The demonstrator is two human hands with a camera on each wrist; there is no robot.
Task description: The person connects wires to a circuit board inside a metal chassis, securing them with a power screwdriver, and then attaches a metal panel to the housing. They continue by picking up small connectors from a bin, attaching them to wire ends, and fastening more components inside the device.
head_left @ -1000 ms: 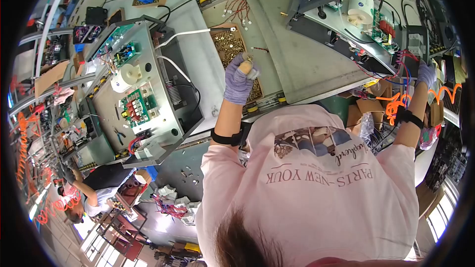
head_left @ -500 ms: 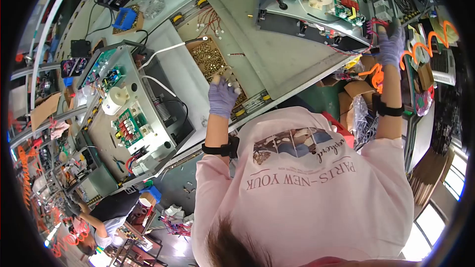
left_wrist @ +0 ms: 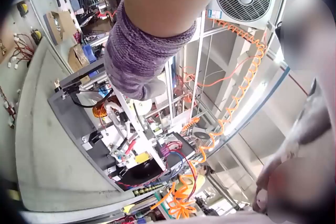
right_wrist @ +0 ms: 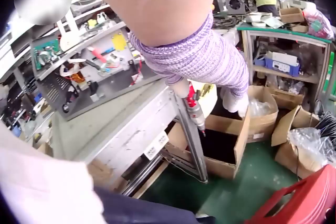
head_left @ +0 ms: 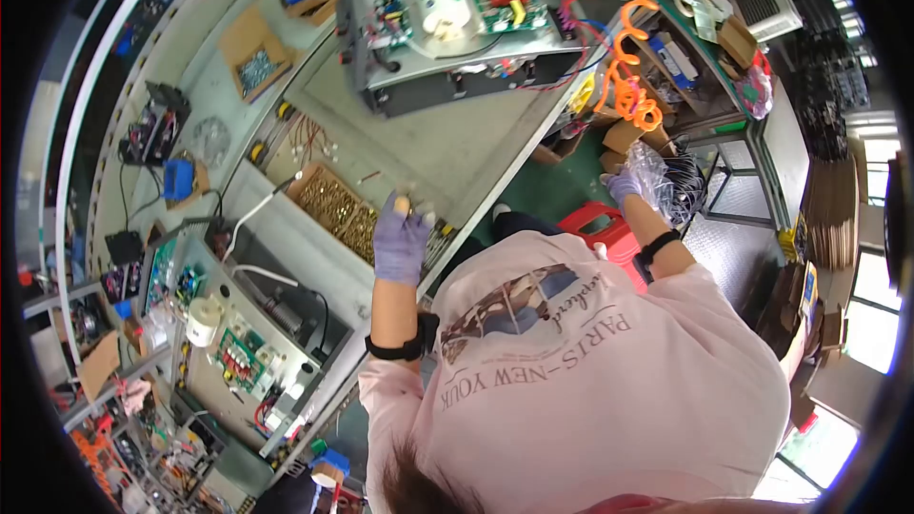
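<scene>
My left hand (head_left: 400, 246), in a purple knit glove with pale fingertips, is beside a cardboard box of brass screws (head_left: 333, 207) on the bench. Its fingers are bent; whether they hold something small, I cannot tell. In the left wrist view the same gloved hand (left_wrist: 139, 66) shows mostly its cuff and back. My right hand (head_left: 625, 187), gloved alike, hangs past the bench edge over cardboard boxes. In the right wrist view its thumb and fingers (right_wrist: 234, 103) are apart, with nothing between them. A red and silver power screwdriver (right_wrist: 195, 111) shows behind this hand.
An opened chassis (head_left: 476, 62) with a white cylinder and green board stands on the bench's far side; another chassis (head_left: 252, 333) is at left. A red plastic stool (head_left: 609, 233) stands beside the person. Orange coiled air hose (head_left: 633, 100) hangs near boxes and bagged cables (head_left: 657, 176).
The head view has swung to the right. My right hand has left the wiring side of the far chassis and dropped toward the floor boxes. My left hand stays near the screw box.
</scene>
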